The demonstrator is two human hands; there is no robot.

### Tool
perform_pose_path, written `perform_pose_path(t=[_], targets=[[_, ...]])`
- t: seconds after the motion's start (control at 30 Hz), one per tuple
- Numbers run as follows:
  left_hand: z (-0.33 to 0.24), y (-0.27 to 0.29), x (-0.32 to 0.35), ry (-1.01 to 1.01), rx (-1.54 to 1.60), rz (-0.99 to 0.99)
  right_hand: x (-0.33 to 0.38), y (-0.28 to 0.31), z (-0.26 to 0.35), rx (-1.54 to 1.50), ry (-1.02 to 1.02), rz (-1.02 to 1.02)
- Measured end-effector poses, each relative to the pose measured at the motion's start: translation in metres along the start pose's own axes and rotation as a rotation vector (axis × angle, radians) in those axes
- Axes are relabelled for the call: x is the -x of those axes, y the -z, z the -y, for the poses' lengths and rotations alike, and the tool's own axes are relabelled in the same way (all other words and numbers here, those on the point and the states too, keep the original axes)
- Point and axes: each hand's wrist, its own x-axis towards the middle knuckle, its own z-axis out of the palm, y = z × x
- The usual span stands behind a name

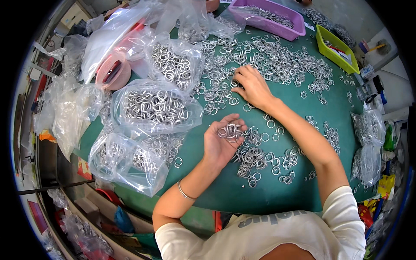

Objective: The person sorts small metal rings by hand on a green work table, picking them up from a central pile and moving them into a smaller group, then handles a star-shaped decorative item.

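Observation:
My left hand (pixel 218 145) is turned palm up, its fingers curled around a small bunch of silver metal rings (pixel 231 131). Just below and to the right of it lies a heap of loose rings (pixel 252 158) on the green tabletop. My right hand (pixel 252 88) reaches to the large spread of rings (pixel 277 54) farther back. Its fingers are bent with the tips at the left part of that spread, and the thumb stands apart from them. I see nothing held between them.
Clear plastic bags full of rings (pixel 156 108) crowd the left side, beside a pink basket (pixel 115 74). A purple basket (pixel 271 18) and a yellow-green basket (pixel 337 51) stand at the back. More bagged rings (pixel 367 145) sit along the right edge.

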Motion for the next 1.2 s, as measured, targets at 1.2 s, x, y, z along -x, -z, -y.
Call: perform_pose_path(t=[1.2], targets=[[-0.01, -0.02, 0.001, -0.177, -0.146, -0.208, -0.02, 0.013, 0.018, -0.236, 0.044, 0.26]])
